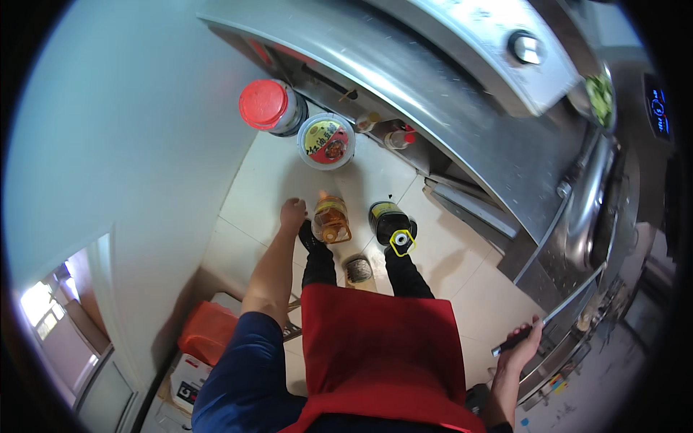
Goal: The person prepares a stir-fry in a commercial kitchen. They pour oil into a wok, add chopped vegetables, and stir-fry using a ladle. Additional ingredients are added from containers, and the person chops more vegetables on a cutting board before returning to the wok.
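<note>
My right hand (522, 346) grips the black handle of a long metal cooking utensil (566, 303) at the lower right. Its thin shaft slants up toward the steel cooking station; I cannot make out its working end. My left hand (294, 212) hangs over the tiled floor with its fingers curled in, and no object shows in it. Just to its right stands a plastic jug of amber liquid (331, 219), with a handle on top. A dark jug with a yellow handle (391, 223) stands farther right, by my other foot.
A red-lidded tub (265, 105) and a labelled round tub (326, 142) stand by the stainless-steel counter (346, 48). Small bottles (399, 139) sit beneath it. Green vegetables (599, 100) lie in a container at upper right. An orange plastic bag (206, 333) is at lower left, beside the wall.
</note>
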A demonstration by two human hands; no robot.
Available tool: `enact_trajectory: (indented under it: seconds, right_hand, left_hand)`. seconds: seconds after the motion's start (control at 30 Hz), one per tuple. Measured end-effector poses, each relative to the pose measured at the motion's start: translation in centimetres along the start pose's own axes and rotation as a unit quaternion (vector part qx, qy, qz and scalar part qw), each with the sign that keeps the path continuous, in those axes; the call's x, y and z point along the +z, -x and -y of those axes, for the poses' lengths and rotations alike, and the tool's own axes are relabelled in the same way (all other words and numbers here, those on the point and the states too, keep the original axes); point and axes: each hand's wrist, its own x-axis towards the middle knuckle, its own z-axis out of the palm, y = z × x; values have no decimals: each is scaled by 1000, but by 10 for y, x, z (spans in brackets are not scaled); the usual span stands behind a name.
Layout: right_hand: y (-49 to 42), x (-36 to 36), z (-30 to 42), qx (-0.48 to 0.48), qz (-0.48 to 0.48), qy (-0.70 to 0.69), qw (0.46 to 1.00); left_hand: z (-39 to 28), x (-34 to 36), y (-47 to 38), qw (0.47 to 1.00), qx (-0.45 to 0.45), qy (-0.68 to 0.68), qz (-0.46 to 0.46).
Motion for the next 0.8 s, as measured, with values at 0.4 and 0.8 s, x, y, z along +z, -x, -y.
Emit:
enact_trajectory:
  seconds: [0.4,0.8]
  right_hand:
    - [1,11,-24,-56,-75,72,993]
    - [-2,32,-19,-22,-55,75,995]
  left_hand:
    - [-5,104,-210,997,-50,58,-33]
    - [-14,105,-213,985,-84,-42,-146]
